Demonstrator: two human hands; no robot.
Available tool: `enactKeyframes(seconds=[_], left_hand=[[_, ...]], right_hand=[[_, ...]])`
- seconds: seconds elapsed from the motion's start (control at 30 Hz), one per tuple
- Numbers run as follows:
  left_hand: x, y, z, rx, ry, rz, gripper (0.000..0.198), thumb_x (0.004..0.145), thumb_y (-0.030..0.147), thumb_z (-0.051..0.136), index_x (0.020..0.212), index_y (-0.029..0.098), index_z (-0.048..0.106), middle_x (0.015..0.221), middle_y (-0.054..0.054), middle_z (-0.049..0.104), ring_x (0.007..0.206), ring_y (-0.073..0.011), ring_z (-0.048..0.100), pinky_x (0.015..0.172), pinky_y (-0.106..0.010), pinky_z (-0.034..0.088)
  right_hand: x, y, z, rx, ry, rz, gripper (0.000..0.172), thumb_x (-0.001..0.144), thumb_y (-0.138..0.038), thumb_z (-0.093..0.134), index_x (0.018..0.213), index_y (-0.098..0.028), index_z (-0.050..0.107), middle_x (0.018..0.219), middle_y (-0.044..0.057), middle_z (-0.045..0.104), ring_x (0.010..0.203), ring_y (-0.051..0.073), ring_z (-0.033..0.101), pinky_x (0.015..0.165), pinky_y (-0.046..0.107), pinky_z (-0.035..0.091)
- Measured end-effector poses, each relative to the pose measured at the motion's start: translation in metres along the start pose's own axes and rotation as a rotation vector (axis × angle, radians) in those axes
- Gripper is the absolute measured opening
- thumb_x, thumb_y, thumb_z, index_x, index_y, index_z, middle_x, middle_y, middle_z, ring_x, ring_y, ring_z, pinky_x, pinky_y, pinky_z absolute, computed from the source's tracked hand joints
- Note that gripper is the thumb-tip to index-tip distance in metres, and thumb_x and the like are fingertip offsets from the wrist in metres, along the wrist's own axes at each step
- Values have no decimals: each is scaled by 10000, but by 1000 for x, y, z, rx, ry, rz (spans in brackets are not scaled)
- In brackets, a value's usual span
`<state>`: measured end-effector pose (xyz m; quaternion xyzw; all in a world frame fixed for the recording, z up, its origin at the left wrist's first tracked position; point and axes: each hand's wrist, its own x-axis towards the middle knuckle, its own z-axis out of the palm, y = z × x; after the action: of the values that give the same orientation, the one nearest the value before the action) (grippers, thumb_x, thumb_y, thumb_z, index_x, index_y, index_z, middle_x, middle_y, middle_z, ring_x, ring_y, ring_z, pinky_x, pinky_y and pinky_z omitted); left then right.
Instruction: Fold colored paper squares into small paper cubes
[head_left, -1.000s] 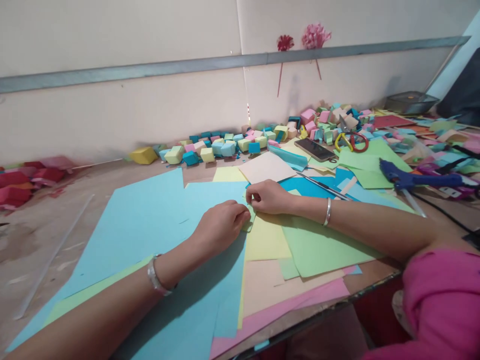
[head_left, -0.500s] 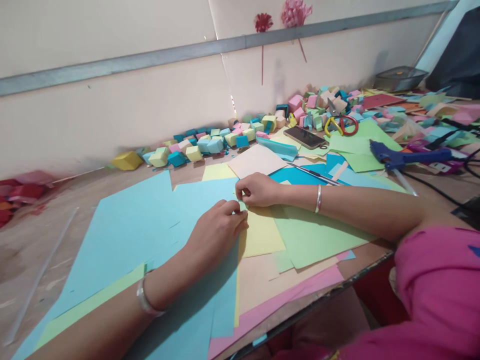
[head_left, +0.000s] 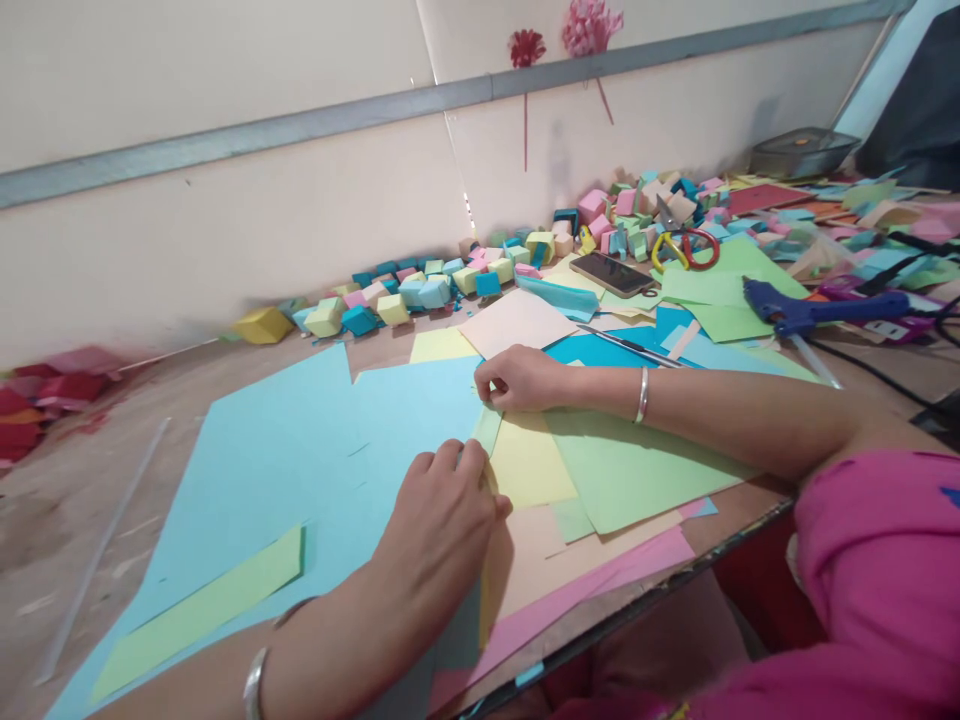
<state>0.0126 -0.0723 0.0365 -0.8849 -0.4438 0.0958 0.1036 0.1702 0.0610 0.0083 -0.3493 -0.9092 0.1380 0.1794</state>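
A narrow pale green paper strip runs between my two hands over the light blue sheet. My right hand is closed, its thumb and fingers pinching the strip's far end. Lower down, my left hand is curled over the near end, which its fingers mostly hide. Under and beside the hands lie a yellow sheet and a larger green sheet. Another green strip rests on the blue sheet, left of my left forearm.
Small folded paper boxes line the wall. Farther right are a phone, scissors, a pen and a blue glue gun with a black cable. A clear glue stick lies at left. The table edge runs near my body.
My left hand has moved toward my body, away from the right hand, exposing more of the pale green strip between them. My right hand stays nearly in place.
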Motion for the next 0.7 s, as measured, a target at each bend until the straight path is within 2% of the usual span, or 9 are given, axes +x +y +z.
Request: enactKeyframes(seconds=[0.1, 0.2, 0.33, 0.57, 0.7], left_hand=[[-2, 4, -3, 73, -30, -9, 282, 843, 376, 644, 881, 98, 674, 845, -125, 628, 780, -295, 568, 593, -379, 376], [-3, 4, -4, 101, -25, -4, 373, 856, 447, 617, 953, 90, 666, 879, -134, 649, 777, -284, 571, 604, -375, 374], [-2, 3, -2, 121, -6, 10, 411, 847, 492, 614, 964, 102, 668, 883, -140, 668, 765, -284, 581, 617, -380, 369], [1, 3, -10, 159, -48, 59, 404, 862, 500, 595, 894, 111, 700, 863, -126, 680, 763, -277, 603, 602, -378, 367], [1, 4, -18, 118, -64, 40, 355, 855, 442, 632, 948, 106, 697, 894, -115, 680, 807, -278, 609, 641, -388, 397]], right_hand=[[-4, -11, -3, -269, -49, -62, 189, 747, -69, 566, 773, -198, 702, 785, 30, 711, 702, 158, 567, 530, 269, 266], [-11, -29, -5, -405, -112, -143, 199, 733, 8, 564, 674, -148, 671, 752, 91, 710, 702, 183, 570, 531, 290, 254], [-23, -51, -5, -393, -162, -225, 185, 825, -57, 568, 704, -148, 674, 728, 103, 710, 629, 168, 557, 511, 297, 256], [-26, -64, -23, -434, -337, -116, 165, 882, -89, 530, 895, -159, 679, 730, 104, 708, 688, 197, 619, 509, 277, 304], [-31, -65, -18, -431, -370, -128, 231, 926, -108, 448, 1071, -132, 626, 787, 113, 709, 758, 215, 651, 547, 268, 372]])
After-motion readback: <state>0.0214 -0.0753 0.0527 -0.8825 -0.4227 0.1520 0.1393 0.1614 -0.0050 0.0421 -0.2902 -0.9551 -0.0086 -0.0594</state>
